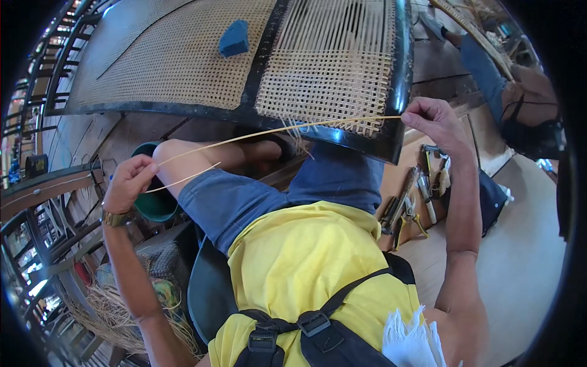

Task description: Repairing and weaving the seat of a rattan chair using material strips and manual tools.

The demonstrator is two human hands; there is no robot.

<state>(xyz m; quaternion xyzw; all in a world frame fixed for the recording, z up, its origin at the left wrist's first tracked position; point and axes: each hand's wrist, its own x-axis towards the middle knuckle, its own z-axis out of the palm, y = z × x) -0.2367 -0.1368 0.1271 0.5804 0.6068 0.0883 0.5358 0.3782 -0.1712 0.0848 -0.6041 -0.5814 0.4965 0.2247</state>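
Note:
A long, thin rattan cane strand [275, 129] stretches across my lap between both hands. My left hand [128, 181] pinches one end, and a short tail of cane sticks out below its fingers. At the other end, my right hand [433, 120] grips the strand between thumb and fingertips, beside the corner of a dark-framed panel. Just beyond the strand lies that panel's woven cane section [324, 85], its near part a tight mesh and its far part only lengthwise strands. Loose cane ends hang over its near edge.
A blue block [234, 39] rests on the finished cane mesh [183, 61] at left. Hand tools [416, 189] lie on a board at right. A green bucket [158, 205] stands by my left knee, near loose fibre [116, 312]. Another person [489, 67] sits at far right.

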